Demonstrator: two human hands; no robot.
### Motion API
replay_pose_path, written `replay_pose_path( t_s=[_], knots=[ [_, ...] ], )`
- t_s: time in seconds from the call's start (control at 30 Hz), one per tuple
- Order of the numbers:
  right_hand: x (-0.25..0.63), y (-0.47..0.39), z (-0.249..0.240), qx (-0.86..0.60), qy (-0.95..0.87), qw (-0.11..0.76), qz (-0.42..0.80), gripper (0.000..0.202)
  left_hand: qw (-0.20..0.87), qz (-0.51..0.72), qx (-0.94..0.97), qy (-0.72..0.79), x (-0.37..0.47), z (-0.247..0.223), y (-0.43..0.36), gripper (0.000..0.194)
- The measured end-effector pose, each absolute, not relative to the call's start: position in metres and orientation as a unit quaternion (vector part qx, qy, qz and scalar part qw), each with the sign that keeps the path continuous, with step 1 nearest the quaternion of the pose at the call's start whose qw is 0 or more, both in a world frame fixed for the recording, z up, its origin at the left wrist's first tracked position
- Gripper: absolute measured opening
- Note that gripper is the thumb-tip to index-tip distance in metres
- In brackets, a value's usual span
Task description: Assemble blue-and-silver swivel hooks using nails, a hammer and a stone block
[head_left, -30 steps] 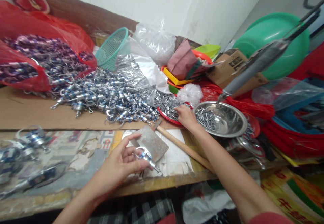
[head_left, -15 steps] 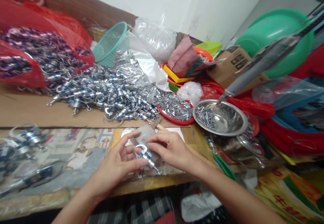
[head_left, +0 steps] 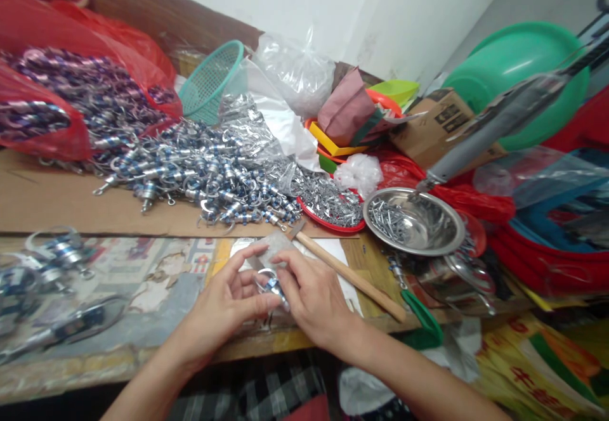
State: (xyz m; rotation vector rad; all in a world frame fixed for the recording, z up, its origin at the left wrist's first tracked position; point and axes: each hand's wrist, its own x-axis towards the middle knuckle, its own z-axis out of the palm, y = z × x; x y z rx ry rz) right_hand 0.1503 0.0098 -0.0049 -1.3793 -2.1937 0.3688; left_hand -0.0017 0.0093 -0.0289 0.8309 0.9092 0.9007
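A small silver-and-blue metal fitting with a curved hook point(head_left: 269, 281) is pinched between the thumb and fingers of my left hand point(head_left: 235, 294). My right hand point(head_left: 311, 297) closes on the fitting's lower right end, its thumb and fingers covering that part. Both hands are over a grey metal block point(head_left: 273, 243), partly hidden by my fingers. A hammer point(head_left: 352, 275) with a wooden handle lies just right of my right hand, its head beside the block.
Many similar fittings point(head_left: 200, 174) are heaped on cardboard behind my hands, and more stand at the left. A red plate point(head_left: 328, 221) of small metal pieces and a steel bowl point(head_left: 450, 243) of pins stand at right. A grey tool point(head_left: 469, 145) hangs above the bowl.
My right hand has shifted down and closed over the fitting's end, which was bare before. The hammer's handle now shows clear of the right forearm. My left hand keeps its hold.
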Motion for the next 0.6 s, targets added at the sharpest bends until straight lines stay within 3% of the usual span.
replay_pose_path(
  t_s=[0.23,0.6],
  knots=[
    [0.1492,0.0088,0.0009,-0.521,-0.83,0.16,0.119,0.023,0.722,0.408,0.375,0.414,-0.0018,-0.0278,0.0095,0.075],
    [0.1461,0.0073,0.002,-0.532,-0.83,0.141,0.093,0.025,0.702,0.407,0.383,0.442,0.0005,-0.0225,0.0069,0.074]
  ],
)
